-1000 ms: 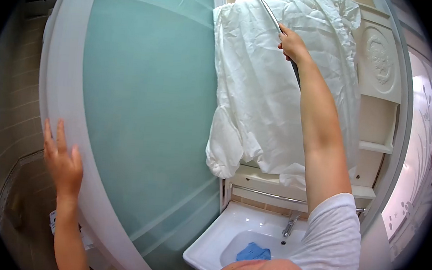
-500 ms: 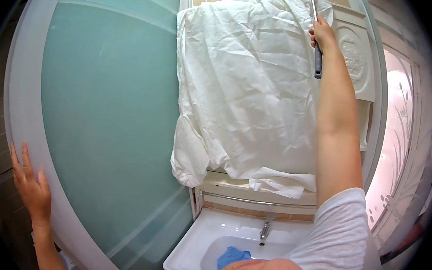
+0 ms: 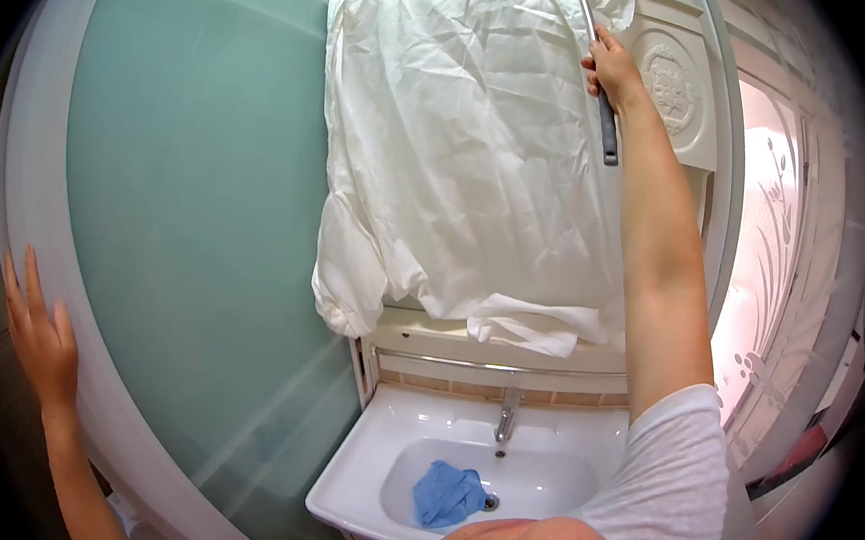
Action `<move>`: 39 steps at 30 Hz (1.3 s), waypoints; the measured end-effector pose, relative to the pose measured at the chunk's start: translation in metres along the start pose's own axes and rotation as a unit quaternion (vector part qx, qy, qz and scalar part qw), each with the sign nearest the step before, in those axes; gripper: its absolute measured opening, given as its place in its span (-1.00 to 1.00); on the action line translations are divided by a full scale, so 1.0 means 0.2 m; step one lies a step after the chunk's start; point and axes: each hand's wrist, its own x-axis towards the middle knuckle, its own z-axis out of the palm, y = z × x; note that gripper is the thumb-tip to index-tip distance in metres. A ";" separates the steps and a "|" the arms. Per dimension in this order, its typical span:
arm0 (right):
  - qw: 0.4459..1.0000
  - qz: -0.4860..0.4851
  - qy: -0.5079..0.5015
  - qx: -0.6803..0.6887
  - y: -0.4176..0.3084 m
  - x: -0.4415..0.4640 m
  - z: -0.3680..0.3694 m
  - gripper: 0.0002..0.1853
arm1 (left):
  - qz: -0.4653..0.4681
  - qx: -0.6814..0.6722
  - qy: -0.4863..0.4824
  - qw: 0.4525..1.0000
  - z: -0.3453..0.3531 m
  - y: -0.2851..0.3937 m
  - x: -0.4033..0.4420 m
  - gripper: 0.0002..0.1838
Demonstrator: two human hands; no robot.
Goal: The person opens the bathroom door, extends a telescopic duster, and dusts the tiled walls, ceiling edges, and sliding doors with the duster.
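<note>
My right hand (image 3: pixel 615 70) is raised at the upper right, its fingers wrapped round a metal pole with a dark grey grip (image 3: pixel 608 132). The pole's upper end runs out of the top of the view. Behind it hangs a wrinkled white cloth (image 3: pixel 460 162), draped over a cabinet above the sink; whether the pole touches it I cannot tell. At the far left my left hand (image 3: pixel 44 348) lies against the white frame (image 3: pixel 40 213) of a frosted green glass panel (image 3: pixel 198 173), fingers stretched out and apart.
Below the cloth is a white sink (image 3: pixel 337 484) with a chrome faucet (image 3: pixel 509 416) and a crumpled blue cloth (image 3: pixel 449 494) in its basin. A metal rail (image 3: pixel 506 368) crosses above the sink. To the right are a carved white panel (image 3: pixel 671 91) and a patterned pink-lit pane (image 3: pixel 760 253).
The view has shifted, so the cloth and sink appear farther left and higher, and more of the basin shows. The pole leans a little more; both hands keep their holds.
</note>
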 end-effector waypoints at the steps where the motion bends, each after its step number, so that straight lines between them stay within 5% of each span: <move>1: 1.000 -0.010 -0.007 -0.002 -0.01 -0.01 0.01 -0.56 | -0.017 -0.014 -0.005 1.000 -0.02 0.01 0.00 -0.34; 3: 0.999 -0.025 -0.013 0.035 -0.08 0.00 0.00 -0.61 | -0.008 -0.021 0.003 1.000 -0.03 0.02 0.01 -0.34; 5: 0.965 0.001 -0.024 0.260 -0.15 -0.04 -0.01 -0.57 | 0.007 -0.032 -0.001 0.999 -0.05 0.01 -0.01 -0.35; 6: 0.974 -0.009 -0.050 0.220 -0.11 -0.15 0.01 -0.50 | 0.015 -0.034 0.011 0.999 -0.06 0.03 -0.02 -0.36; 7: 0.967 -0.031 -0.209 0.140 0.04 -0.18 -0.07 -0.40 | 0.024 -0.040 0.023 0.999 -0.06 0.05 -0.02 -0.36; 11: 0.979 0.059 -0.075 0.178 0.20 -0.58 -0.05 -0.38 | 0.035 -0.117 0.025 0.992 -0.07 0.07 -0.04 -0.36; 15: 0.995 -0.024 -0.085 0.044 -0.03 -0.26 -0.17 -0.62 | 0.013 -0.112 0.024 0.993 -0.04 0.03 -0.05 -0.36; 17: 0.961 0.045 -0.031 0.270 -0.18 -0.21 -0.18 -0.68 | 0.021 -0.117 0.027 0.992 -0.03 0.01 -0.04 -0.36; 18: 0.958 0.051 -0.044 0.278 -0.14 -0.30 -0.17 -0.68 | 0.031 -0.109 0.027 0.993 -0.02 0.00 -0.05 -0.37; 19: 0.955 0.040 -0.171 0.240 0.04 -0.33 -0.27 -0.63 | 0.037 -0.102 0.027 0.994 -0.01 -0.02 -0.06 -0.38; 21: 0.969 0.054 -0.111 0.214 0.08 -0.68 -0.21 -0.55 | 0.038 -0.084 0.037 0.995 0.04 -0.04 -0.09 -0.39; 27: 0.997 0.004 0.050 0.059 -0.09 -0.20 -0.44 -0.44 | 0.076 0.034 0.044 0.996 0.11 -0.16 -0.12 -0.47; 39: 0.995 0.038 0.041 -0.084 -0.05 -0.02 -0.40 -0.40 | 0.082 0.166 0.029 0.982 0.07 -0.15 -0.13 -0.45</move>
